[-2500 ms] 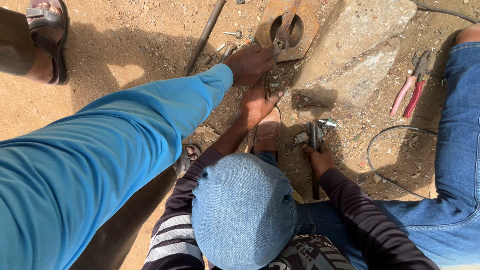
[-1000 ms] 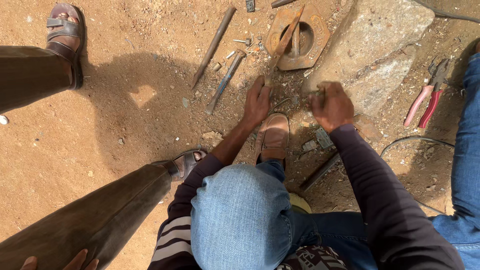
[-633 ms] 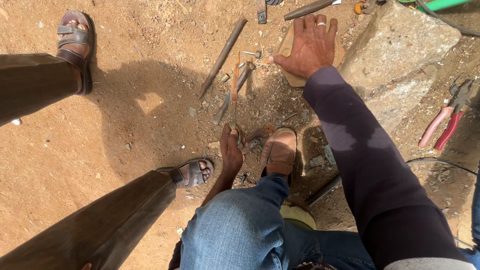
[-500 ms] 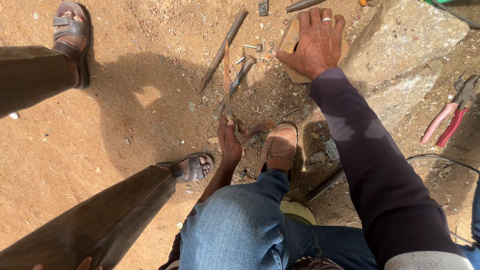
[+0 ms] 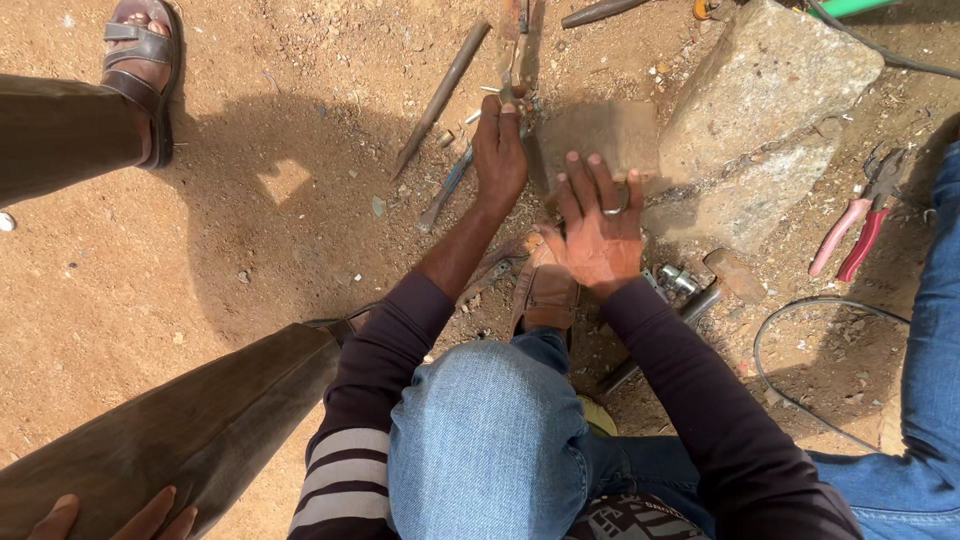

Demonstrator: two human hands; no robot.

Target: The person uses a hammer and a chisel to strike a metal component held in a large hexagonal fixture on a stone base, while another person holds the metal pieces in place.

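Observation:
My left hand [image 5: 499, 150] reaches forward over the dirt, its fingers closed around the near end of a rusty long-handled tool [image 5: 516, 35] that runs up to the top edge. My right hand [image 5: 600, 232], wearing a ring, lies with fingers spread, the fingertips resting on the near edge of a flat brown square plate [image 5: 603, 133]. The plate lies on the ground against a big grey stone [image 5: 765, 105]. My foot in a brown sandal [image 5: 545, 290] sits just below both hands, and my jeans-clad knee [image 5: 485, 440] fills the lower middle.
A long metal rod [image 5: 441, 95] lies left of my left hand. A hammer [image 5: 722, 278], red-handled pliers [image 5: 850, 225] and a black cable [image 5: 800, 355] lie to the right. Another person's brown-trousered leg [image 5: 200, 420] and sandalled foot [image 5: 145, 55] stand at left; a blue-jeaned leg [image 5: 935, 330] is at right.
My left hand went from beside my foot forward to the rusty tool and closed on it. My right hand drew back toward me from on top of the plate to its near edge.

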